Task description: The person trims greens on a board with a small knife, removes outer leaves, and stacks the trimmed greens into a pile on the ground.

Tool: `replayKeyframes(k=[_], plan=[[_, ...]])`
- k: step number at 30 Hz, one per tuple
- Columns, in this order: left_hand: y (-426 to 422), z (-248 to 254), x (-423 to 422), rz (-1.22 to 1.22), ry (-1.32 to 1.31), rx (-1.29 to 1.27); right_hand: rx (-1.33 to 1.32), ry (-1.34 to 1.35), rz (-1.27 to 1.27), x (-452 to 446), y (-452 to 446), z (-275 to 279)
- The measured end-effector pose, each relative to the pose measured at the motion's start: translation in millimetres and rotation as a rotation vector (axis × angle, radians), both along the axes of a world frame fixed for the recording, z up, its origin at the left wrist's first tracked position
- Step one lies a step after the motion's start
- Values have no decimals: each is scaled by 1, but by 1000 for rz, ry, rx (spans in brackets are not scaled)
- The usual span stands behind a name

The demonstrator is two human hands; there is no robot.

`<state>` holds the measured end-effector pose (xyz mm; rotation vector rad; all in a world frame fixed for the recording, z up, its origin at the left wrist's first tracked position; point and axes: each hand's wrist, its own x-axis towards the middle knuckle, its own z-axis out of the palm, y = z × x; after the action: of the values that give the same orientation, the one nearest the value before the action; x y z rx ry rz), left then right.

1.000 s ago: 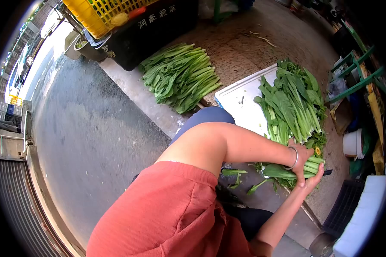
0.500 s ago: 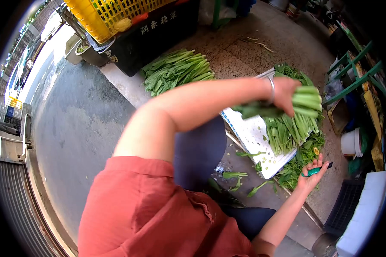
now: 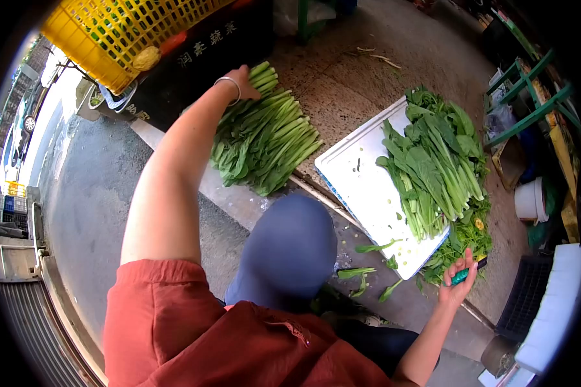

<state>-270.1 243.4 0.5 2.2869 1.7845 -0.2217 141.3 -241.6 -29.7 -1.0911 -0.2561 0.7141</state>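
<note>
My left hand (image 3: 242,82), with a bracelet at the wrist, is closed around a bunch of leafy greens (image 3: 263,76) at the far end of a pile of similar greens (image 3: 268,138) on the ground. The held stalks point away to the right. In my right hand (image 3: 457,284) is a small tool with a green handle (image 3: 459,277) and a dark end; its exact kind is unclear. Beyond that hand, long-stemmed greens (image 3: 436,171) lie across a white foam board (image 3: 361,158) with cut bits scattered on it.
A yellow crate (image 3: 119,45) sits on a black bin (image 3: 203,64) at the upper left. Loose leaves (image 3: 355,273) lie on the ground by my knee (image 3: 290,235). At right stand a green metal rack (image 3: 529,97), a white bucket (image 3: 530,198) and a white foam box (image 3: 552,303).
My left hand has carried a bunch of greens from above the white board leftward to the pile. My right hand has shifted slightly left and down, still holding the green-handled tool.
</note>
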Motion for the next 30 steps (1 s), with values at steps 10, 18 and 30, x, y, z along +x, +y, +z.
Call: replayKeyframes(k=[10,18,30], plan=[[0,-89,-15,114,-96,60,-157,-73,-19,4,-16,-11],[-147,26,86,-315,-1054,-124,90,161,-48,15,-31,-1],[-395,166,177,-1390,-1435,-658,352,274,-38,21,-56,21]])
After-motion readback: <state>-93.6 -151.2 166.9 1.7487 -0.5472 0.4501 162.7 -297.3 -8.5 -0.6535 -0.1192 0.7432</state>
